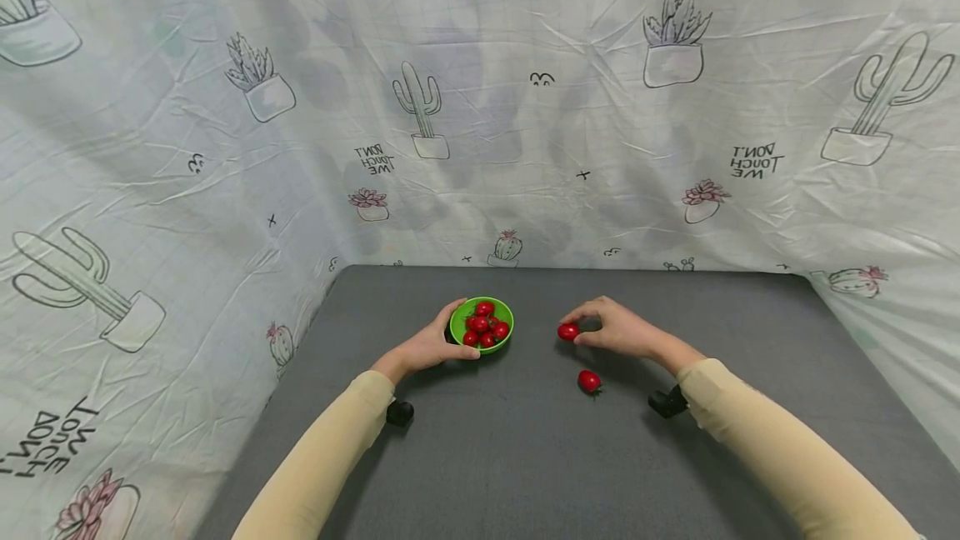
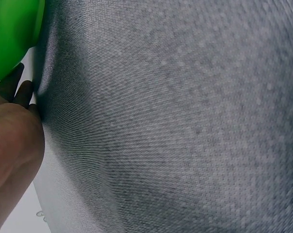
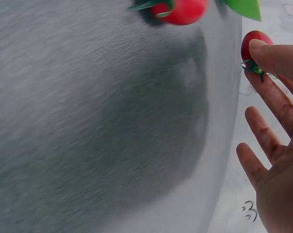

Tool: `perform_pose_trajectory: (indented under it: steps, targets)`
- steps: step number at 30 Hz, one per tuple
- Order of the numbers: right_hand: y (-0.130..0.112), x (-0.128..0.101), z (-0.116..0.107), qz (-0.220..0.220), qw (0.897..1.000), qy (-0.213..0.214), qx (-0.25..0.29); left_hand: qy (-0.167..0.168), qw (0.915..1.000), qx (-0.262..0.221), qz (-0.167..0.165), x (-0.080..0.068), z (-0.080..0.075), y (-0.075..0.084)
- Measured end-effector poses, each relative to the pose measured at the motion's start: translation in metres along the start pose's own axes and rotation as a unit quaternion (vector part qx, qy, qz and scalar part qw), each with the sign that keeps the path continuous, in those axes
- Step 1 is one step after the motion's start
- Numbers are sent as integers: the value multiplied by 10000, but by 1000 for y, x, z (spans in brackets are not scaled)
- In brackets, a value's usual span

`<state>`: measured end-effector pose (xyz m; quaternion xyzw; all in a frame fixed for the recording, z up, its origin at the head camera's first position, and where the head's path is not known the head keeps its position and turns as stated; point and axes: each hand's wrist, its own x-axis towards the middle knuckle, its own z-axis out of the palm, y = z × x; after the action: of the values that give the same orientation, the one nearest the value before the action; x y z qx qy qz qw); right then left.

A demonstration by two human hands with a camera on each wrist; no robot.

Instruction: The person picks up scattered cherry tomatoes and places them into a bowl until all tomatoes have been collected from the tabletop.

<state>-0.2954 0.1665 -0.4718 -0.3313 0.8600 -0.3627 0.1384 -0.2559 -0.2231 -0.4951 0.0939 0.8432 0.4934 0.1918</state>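
My left hand (image 1: 431,346) holds a small green bowl (image 1: 458,322) by its side, thumb near the front rim and fingers round the far side. Inside the bowl lie several red cherry tomatoes (image 1: 482,324). In the left wrist view only part of the bowl's outer wall (image 2: 13,39) shows, with fingers behind it. Right of the bowl, my right hand (image 1: 621,330) pinches one cherry tomato (image 1: 567,332) between thumb and forefinger; its green stem shows in the right wrist view, where the other fingers are spread. Another cherry tomato (image 1: 589,382) lies on the table nearer to me.
The dark grey table (image 1: 495,448) stretches out under both arms. White cloth (image 1: 525,115) printed with potted cacti hangs behind it and along the sides. A black wrist device (image 1: 400,413) sits at the left wrist, another (image 1: 667,402) at the right.
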Motion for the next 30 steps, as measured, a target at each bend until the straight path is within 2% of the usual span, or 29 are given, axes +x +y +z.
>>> perform_pose_trajectory:
  steps: [18,30]
  targets:
    - [-33,44,6,2,10000,40,85,54,9999,-110,-4,-2,2,-3]
    - [-47,71,15,-316,9994,127,11,132,9999,-48,-11,-2,3,-5]
